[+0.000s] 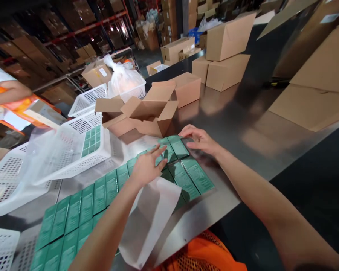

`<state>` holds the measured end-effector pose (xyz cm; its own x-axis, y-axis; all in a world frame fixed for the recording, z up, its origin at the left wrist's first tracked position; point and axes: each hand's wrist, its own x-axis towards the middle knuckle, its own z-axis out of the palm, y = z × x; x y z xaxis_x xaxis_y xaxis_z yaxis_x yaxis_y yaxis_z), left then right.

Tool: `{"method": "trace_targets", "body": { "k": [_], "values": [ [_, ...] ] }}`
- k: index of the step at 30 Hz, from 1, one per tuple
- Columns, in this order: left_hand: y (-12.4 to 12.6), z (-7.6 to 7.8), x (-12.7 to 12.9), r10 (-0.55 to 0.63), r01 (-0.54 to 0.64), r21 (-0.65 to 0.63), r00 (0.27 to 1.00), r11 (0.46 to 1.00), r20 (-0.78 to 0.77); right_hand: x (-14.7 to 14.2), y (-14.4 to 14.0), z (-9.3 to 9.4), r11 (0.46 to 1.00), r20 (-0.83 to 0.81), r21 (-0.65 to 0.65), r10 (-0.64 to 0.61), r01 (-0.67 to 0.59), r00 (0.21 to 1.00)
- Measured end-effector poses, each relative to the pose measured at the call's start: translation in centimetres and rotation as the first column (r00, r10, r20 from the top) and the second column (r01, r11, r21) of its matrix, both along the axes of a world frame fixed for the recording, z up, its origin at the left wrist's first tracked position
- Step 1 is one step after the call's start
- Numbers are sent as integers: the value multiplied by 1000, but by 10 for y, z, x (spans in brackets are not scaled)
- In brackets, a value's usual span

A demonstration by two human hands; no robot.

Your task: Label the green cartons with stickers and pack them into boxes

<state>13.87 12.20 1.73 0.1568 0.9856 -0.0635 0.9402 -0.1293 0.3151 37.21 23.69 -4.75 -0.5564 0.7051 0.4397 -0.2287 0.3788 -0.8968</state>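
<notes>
Two rows of small green boxes point(111, 184) lie side by side along the metal table. My left hand point(148, 163) rests over the boxes near the right end of the far row, its fingers spread. At the far corner of the last green box point(178, 146), my right hand point(199, 139) has its fingers curved and apart, with the fingertips close to or touching the box edge. A white paper sheet point(151, 222) hangs below my left wrist and covers part of the near row. What holds the sheet up is hidden.
An open cardboard box point(147, 113) stands just beyond the rows. White perforated baskets point(101, 148) sit at the left, one holding more green boxes. Closed cartons point(226, 71) and a large open carton point(313, 90) stand further back. A person in an orange vest point(15, 98) is at the left.
</notes>
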Motion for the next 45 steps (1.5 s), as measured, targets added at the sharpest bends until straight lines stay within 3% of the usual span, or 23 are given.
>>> {"method": "trace_targets", "body": {
  "k": [3,6,10,13,17,19,21,24,28,33,35,38,42,45],
  "values": [
    [13,-5,17,-79,64,-136,991,989,-106,9,3,4,998,-14,-55,5,-6,1000],
    [10,-7,23,-94,54,-212,979,976,-181,9,5,0,979,29,-178,106,-99,994],
    [2,-5,24,-86,21,-263,967,965,-239,3,6,-8,875,-115,-408,236,-262,965],
    [0,-4,28,-92,20,-262,960,965,-264,0,6,-10,837,-216,-459,219,-297,951],
    [2,-1,27,-63,3,-266,973,964,-220,0,5,-7,834,-225,-448,243,-322,944],
    [4,2,20,15,-32,-260,998,965,-66,0,5,-3,882,-173,-401,194,-249,966],
    [5,5,12,118,-81,-256,984,963,132,1,5,1,947,-115,-313,37,-72,993],
    [7,6,6,219,-118,-294,915,948,338,4,7,7,968,-58,-209,-155,140,986],
    [8,1,18,268,-107,-388,882,915,387,2,6,9,969,33,-233,-77,83,996],
    [9,-17,36,260,-130,-327,880,936,396,-3,0,7,952,86,-306,52,-23,995],
    [10,-25,39,274,-143,-309,856,940,439,-4,-1,8,961,117,-277,22,11,993],
    [10,-32,44,309,-183,-288,813,940,493,-3,-3,10,978,234,-122,-138,170,962],
    [12,-35,54,379,-248,-311,782,917,495,-4,-5,10,899,392,181,-437,398,810],
    [14,-37,59,425,-286,-333,761,898,490,-8,-1,7,840,431,337,-540,426,723]
  ]
}}
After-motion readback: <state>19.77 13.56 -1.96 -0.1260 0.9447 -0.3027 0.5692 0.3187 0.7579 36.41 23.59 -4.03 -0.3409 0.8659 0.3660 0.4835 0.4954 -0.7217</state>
